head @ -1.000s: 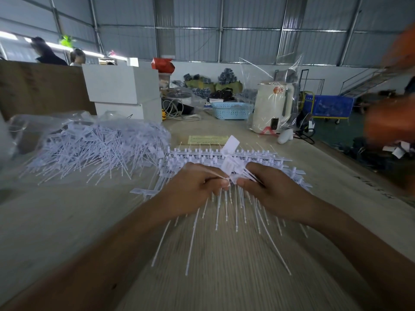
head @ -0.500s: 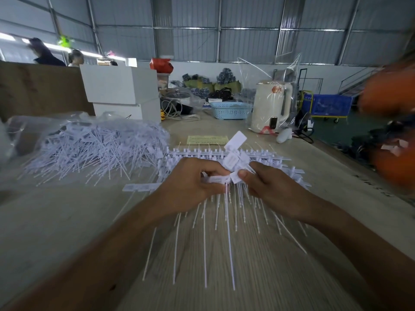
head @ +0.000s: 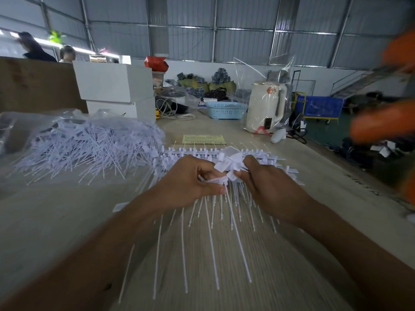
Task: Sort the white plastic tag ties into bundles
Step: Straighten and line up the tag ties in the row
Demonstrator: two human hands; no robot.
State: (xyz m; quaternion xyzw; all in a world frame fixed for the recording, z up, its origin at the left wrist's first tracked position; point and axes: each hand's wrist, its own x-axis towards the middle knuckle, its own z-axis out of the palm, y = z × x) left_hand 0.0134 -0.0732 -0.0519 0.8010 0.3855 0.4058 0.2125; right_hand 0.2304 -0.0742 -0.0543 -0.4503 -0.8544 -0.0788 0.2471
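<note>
Tag ties (head: 226,167) raised since earlier, left hand (head: 190,182), right hand (head: 269,187) pinching.

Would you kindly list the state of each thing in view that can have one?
left hand: fingers curled, pinching the tag ties.
right hand: fingers curled on the same tag ties.
held tag ties: gathered between both hands, tails hanging toward the table.
loose tie pile: heaped, unsorted, on the left.
tie racks: lying flat behind the hands.
kettle: upright, inside a clear bag.
blue basket: upright.
</note>
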